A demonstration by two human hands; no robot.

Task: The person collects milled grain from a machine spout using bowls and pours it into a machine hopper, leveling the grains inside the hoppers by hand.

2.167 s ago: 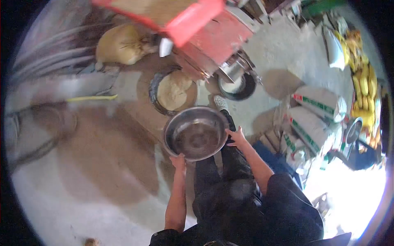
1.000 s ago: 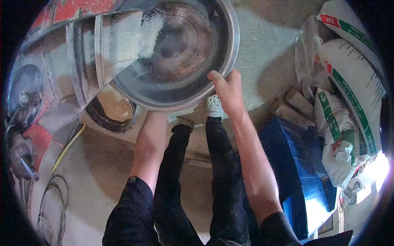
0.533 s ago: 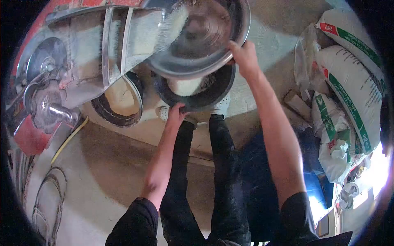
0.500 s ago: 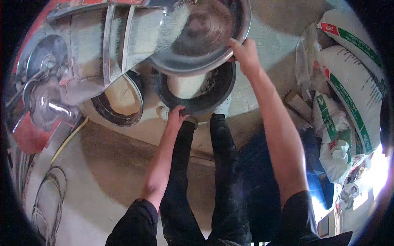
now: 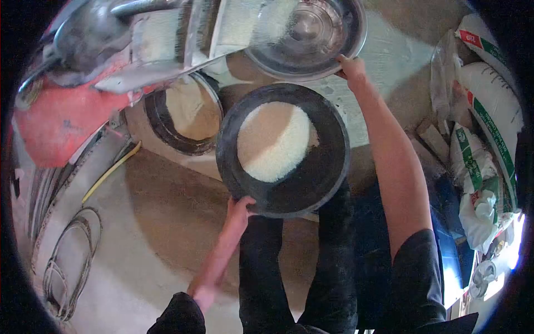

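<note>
My left hand (image 5: 240, 211) grips the near rim of a black round basin (image 5: 300, 192), which holds a mound of white grains (image 5: 273, 142) toward its left side. With my right hand (image 5: 352, 69) I hold the near right rim of a shiny metal basin (image 5: 328, 33) at the top. White grains stream off the end of a metal chute (image 5: 236, 28) over the metal basin's left part. The black basin is nearer to my legs than the metal one, and its whole opening shows.
Left of the black basin, another dark tub (image 5: 161, 119) holds pale powder. A red machine part (image 5: 67, 128), a yellow hose (image 5: 111, 172) and coiled cable (image 5: 72, 261) are at the left. White sacks (image 5: 489, 100) and a blue object (image 5: 450, 239) are at the right.
The black basin has come out from under the chute and metal basin, toward my legs, in my left hand's grip. The metal basin, first held in both hands, is now in my right hand under the chute.
</note>
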